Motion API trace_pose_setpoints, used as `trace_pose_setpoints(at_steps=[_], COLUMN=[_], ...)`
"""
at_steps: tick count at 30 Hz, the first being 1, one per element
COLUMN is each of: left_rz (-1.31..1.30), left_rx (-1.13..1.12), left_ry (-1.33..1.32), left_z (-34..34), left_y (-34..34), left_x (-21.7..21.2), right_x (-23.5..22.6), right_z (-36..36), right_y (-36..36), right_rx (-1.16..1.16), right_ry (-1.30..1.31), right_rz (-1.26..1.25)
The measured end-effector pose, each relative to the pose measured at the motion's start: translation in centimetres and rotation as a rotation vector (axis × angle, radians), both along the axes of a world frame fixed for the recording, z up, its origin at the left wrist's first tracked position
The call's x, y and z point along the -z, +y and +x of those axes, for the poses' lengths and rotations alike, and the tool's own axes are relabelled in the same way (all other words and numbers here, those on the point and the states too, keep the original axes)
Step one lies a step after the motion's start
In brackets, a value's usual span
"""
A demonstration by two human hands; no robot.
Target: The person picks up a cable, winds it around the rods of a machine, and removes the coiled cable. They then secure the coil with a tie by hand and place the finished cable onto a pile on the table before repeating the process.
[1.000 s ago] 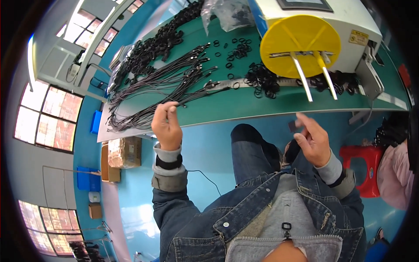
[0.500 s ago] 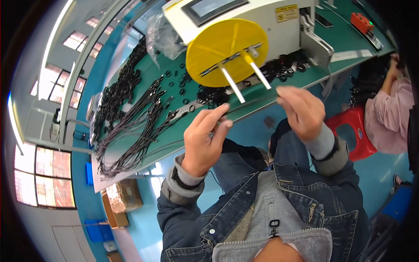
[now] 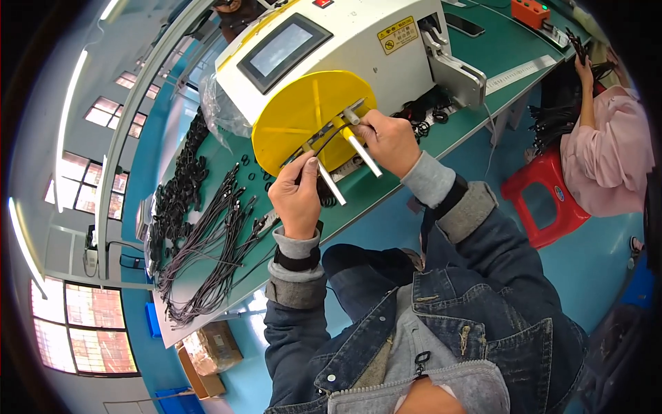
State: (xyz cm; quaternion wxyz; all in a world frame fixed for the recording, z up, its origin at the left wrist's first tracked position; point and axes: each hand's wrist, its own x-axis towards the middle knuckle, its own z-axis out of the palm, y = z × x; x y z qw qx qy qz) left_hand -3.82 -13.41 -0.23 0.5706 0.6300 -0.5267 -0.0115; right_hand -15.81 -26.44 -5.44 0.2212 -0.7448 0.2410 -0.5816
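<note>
Both my hands are at the yellow disc on the front of a white machine. A thin black cable stretches between them across the disc, by the bases of its two metal rods. My left hand pinches the cable next to the left rod. My right hand is closed on it farther up, beside the right rod. Fingers hide the gripped parts of the cable. Loose black cables lie in a bundle on the green table, left of my left hand.
Black coiled cables are heaped along the table's left side, near a clear plastic bag. A phone and an orange box sit at the back right. Right of me are a red stool and a person in pink.
Both hands have moved forward from the table's front edge to the yellow disc, bringing the cable against it between the rods. The view has shifted, so the machine appears lower and farther left.
</note>
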Motion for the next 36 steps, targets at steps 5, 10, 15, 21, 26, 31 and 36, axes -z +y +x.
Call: trace_pose_setpoints(at_steps=[5, 10, 15, 21, 26, 31, 36], left_rz=[0.016, 0.013, 0.004, -0.061, -0.086, -0.074, -0.064], left_rx=[-0.017, -0.068, -0.075, -0.097, -0.118, -0.133, -0.123], left_ry=[-0.005, 0.059, 0.117, 0.011, -0.217, -0.269, -0.273], left_z=[0.4, 1.1, 1.1, 1.1, 0.3, -0.8, -1.0], left_y=[-0.2, 0.7, 1.0, 1.8, 2.7, 3.6, 4.1], left_x=[-0.1, 0.9, 1.6, 1.5, 0.5, 0.1, 0.9], right_x=[0.5, 3.5, 7.2, 8.8, 9.2, 8.7, 9.3], right_z=[0.3, -3.0, -7.5, -10.4, -10.6, -10.3, -10.2], right_y=[-0.5, 1.6, 3.3, 4.8, 5.8, 6.2, 6.1], right_rx=[0.057, 0.051, 0.018, -0.105, -0.207, -0.268, -0.265], right_ry=[0.047, -0.006, 0.131, 0.237, 0.273, 0.28, 0.31], right_rz=[0.038, 0.206, 0.261, 0.391, 0.475, 0.524, 0.534])
